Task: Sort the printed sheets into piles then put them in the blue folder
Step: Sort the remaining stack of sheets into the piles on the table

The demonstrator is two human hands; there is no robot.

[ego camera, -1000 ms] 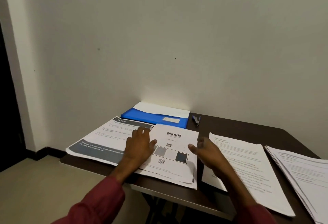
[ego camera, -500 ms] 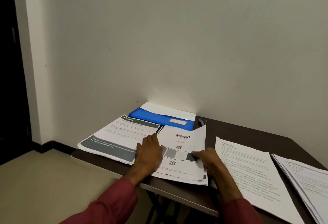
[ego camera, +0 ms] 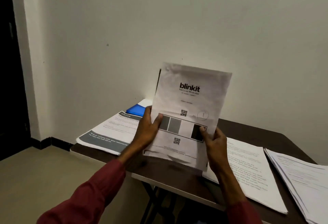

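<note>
Gathering one sorted pile upright seems to be the step in hand, and nothing looks filed yet. At centre left of the frame the KITCHEN-headed pile [ego camera: 110, 131] lies flat on the dark table [ego camera: 248, 129]. Just behind it a corner of the blue folder [ego camera: 135, 110] shows, the rest hidden by the held paper. The left hand [ego camera: 147, 131] grips the left edge of the blinkit sheets [ego camera: 191, 99], thumb across the front and fingers behind. The stack stands near upright in the middle of the frame, over the table's front edge. The right hand [ego camera: 214, 145] pinches its right edge, thumb on the black box. The next move likely calls for tapping the bottom edges level, then carrying the stack back left to the folder. The sheets look thin and slightly creased, with uneven lower edges, a logo, two QR codes and grey boxes. To the right lie a text pile [ego camera: 248, 170] and, at the frame's edge, a fanned pile [ego camera: 301, 179]
</note>
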